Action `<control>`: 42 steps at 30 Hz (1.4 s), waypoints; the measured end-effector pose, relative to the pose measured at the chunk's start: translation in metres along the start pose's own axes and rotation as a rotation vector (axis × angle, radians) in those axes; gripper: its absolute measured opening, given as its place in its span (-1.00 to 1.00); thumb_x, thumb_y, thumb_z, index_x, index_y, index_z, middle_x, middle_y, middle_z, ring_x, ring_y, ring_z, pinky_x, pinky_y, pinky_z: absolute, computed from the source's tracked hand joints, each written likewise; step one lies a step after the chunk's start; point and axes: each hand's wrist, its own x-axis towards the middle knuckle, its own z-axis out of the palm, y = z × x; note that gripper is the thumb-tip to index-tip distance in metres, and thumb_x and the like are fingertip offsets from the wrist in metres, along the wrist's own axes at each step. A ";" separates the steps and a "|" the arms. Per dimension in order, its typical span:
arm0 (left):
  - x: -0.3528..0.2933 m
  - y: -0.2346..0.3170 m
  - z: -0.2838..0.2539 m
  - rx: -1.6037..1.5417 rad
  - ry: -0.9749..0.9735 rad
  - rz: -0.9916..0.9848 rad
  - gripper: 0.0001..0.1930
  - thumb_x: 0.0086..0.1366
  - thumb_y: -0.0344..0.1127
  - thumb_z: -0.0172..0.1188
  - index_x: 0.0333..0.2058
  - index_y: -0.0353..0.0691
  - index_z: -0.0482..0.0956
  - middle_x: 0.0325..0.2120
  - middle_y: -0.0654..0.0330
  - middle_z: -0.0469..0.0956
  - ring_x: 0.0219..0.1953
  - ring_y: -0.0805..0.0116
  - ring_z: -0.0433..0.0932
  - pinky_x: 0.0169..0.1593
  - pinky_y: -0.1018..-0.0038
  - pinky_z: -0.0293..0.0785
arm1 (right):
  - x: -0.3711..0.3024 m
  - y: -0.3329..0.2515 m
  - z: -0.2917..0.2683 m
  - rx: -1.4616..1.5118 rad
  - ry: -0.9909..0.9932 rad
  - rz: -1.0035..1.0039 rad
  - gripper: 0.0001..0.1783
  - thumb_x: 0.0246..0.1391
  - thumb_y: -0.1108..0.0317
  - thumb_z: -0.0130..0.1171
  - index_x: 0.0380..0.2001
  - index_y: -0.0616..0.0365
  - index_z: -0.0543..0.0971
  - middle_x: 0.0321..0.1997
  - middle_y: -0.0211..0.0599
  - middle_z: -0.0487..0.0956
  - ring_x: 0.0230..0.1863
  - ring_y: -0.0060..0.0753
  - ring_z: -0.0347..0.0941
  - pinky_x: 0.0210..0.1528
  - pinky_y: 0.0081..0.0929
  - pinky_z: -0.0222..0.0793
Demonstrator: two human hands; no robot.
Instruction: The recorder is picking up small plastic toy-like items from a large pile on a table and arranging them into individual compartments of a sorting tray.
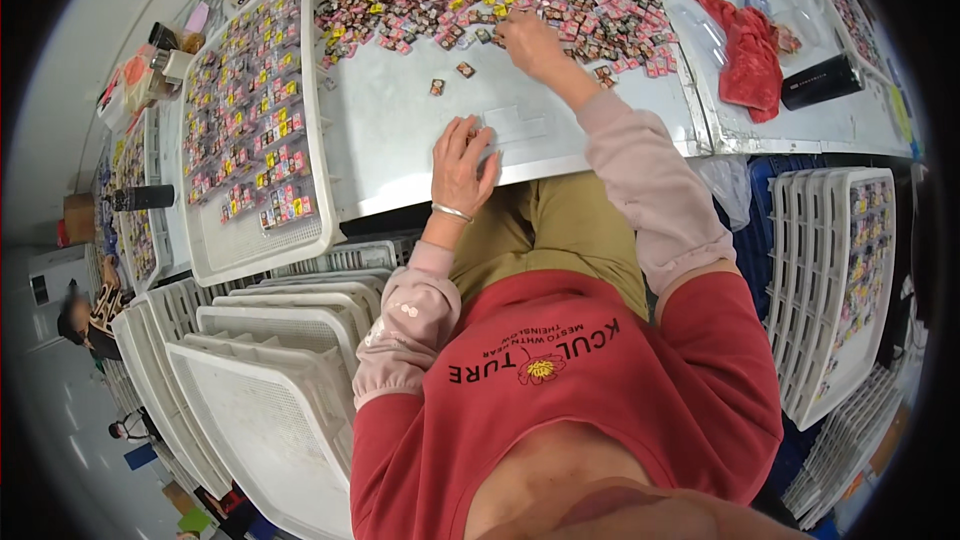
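A large heap of small square pieces [430,0] in pink, black, white and yellow covers the far side of the white table [390,160]. At the heap's near edge, my right hand [532,43] reaches down with its fingers bent together; what they grip, if anything, is hidden. My left hand [462,165] rests near the table's front edge, a bangle on its wrist. Its fingers are curled over a small square piece, only partly visible. Two loose pieces lie between my hands and the heap. Beside my left hand lies a flat, see-through rectangle [515,122].
A white tray [318,110] with rows of filled clear packs stands at the left. Empty white trays [270,420] are stacked below it. A red cloth [750,70] and a black cylinder [822,82] lie at the right, above more stacked trays [800,280]. Other people are far left.
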 end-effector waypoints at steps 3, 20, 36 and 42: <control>-0.005 -0.004 -0.008 0.037 0.020 -0.030 -0.67 0.04 -0.36 0.18 -0.16 -0.22 0.50 -0.01 0.05 0.38 0.10 0.00 0.28 0.11 0.20 0.19 | 0.004 -0.025 -0.010 0.122 -0.274 0.034 -0.79 -0.07 0.26 0.15 -0.35 0.07 0.61 -0.26 -0.10 0.53 -0.19 -0.04 0.49 -0.16 -0.12 0.42; 0.004 0.001 -0.009 0.052 -0.075 -0.067 -0.63 0.02 -0.30 0.18 -0.14 -0.21 0.46 -0.02 0.11 0.39 0.10 0.10 0.28 0.11 0.17 0.13 | 0.107 0.010 0.027 -0.069 -0.145 0.019 -0.62 0.04 0.17 0.09 -0.02 -0.17 0.42 0.08 -0.38 0.37 0.12 -0.21 0.26 0.05 0.10 0.14; -0.001 0.000 -0.001 0.049 0.018 -0.017 -0.67 0.03 -0.29 0.20 -0.18 -0.18 0.50 -0.05 0.13 0.43 0.08 0.12 0.32 0.09 0.26 0.16 | -0.013 0.013 -0.037 0.366 -0.016 -0.264 -0.74 -0.11 0.48 0.14 -0.25 0.13 0.55 -0.25 -0.15 0.53 -0.22 -0.02 0.42 -0.13 -0.26 0.34; -0.007 -0.001 0.000 0.020 0.049 -0.003 -0.67 0.01 -0.31 0.21 -0.19 -0.18 0.50 -0.03 0.08 0.38 0.05 0.07 0.33 0.07 0.26 0.21 | -0.018 -0.003 -0.025 0.421 0.012 -0.024 -0.83 -0.13 0.53 0.09 -0.39 0.11 0.58 -0.35 -0.19 0.55 -0.22 -0.11 0.47 -0.14 -0.27 0.40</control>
